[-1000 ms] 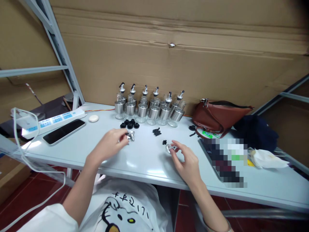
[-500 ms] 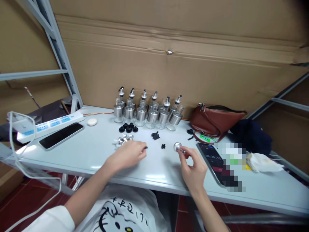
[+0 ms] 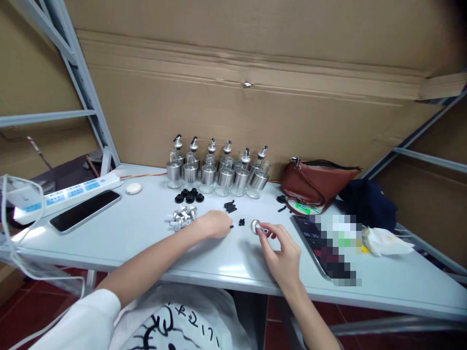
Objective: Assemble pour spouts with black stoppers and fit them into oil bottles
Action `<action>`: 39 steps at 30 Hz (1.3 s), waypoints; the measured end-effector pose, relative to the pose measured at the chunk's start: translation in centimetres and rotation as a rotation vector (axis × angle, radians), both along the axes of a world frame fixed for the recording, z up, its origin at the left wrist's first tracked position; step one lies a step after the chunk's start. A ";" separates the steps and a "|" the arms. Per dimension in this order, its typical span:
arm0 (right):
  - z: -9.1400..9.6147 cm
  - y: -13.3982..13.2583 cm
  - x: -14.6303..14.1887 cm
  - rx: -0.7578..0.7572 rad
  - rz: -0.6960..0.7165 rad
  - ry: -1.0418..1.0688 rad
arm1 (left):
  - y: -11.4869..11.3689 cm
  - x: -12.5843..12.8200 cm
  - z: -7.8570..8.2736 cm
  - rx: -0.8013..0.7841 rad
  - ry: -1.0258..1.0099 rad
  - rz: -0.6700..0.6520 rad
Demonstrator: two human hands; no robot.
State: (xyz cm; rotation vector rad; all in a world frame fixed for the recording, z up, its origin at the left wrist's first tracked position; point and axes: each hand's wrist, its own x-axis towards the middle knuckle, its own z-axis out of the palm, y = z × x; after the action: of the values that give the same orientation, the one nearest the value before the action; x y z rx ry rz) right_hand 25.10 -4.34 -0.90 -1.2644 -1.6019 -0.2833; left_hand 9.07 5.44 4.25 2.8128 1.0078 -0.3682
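My right hand [image 3: 283, 249] pinches a silver pourer spout [image 3: 256, 226], its round base turned left, above the table. My left hand [image 3: 219, 224] is closed, with a small black piece [image 3: 231, 226] showing at its fingertips; the rest of the piece is hidden. Between the hands lies a cluster of tiny black parts [image 3: 242, 222]. Black flat clips [image 3: 230, 206] are piled just behind my left hand. To its left is a heap of silver spouts [image 3: 182, 217], with several black stoppers [image 3: 189, 195] behind.
Glass bottles with steel sleeves [image 3: 208, 176] stand in rows at the back; the rear ones carry spouts. A brown bag [image 3: 317, 183] and a phone [image 3: 314, 243] are on the right. Another phone [image 3: 85, 211], a power strip [image 3: 73, 197] and a white round case [image 3: 134, 188] lie left.
My left hand has moved right with the black piece, uncovering the heap of spouts. My right hand has moved slightly left with the spout, so the hands are closer. The view has shifted a little.
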 end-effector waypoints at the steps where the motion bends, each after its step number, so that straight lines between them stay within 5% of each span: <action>1: 0.0 0.0 0.0 -0.004 -0.002 0.001 | 0.2 -0.2 -0.2 0.003 -0.016 -0.007; 8: 0.1 0.0 -0.1 -0.007 -0.002 0.003 | 1.3 -0.4 -1.3 -0.005 -0.322 -0.081; 12: 0.0 0.0 0.0 -0.011 0.001 0.000 | 2.1 -0.4 -2.3 -0.124 -0.377 -0.076; 17: 0.0 0.0 0.0 -0.018 0.004 0.005 | 2.7 -0.7 -3.0 -0.080 -0.419 -0.104; 23: 0.0 -0.1 0.0 -0.019 -0.006 0.002 | 2.4 0.1 -3.3 -0.049 -0.611 0.022; 34: 0.1 -0.1 -0.1 -0.014 -0.039 -0.006 | 2.2 0.8 -4.7 -0.154 -0.671 -0.005; 39: -0.3 0.0 0.1 -0.027 -0.094 0.006 | 2.3 -0.4 -3.7 -0.196 -0.649 -0.054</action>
State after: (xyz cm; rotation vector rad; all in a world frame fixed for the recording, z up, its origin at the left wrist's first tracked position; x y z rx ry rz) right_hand 25.16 -4.38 -1.17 -1.3630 -1.5485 -0.3175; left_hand 8.69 7.76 0.57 2.4998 0.6995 0.4015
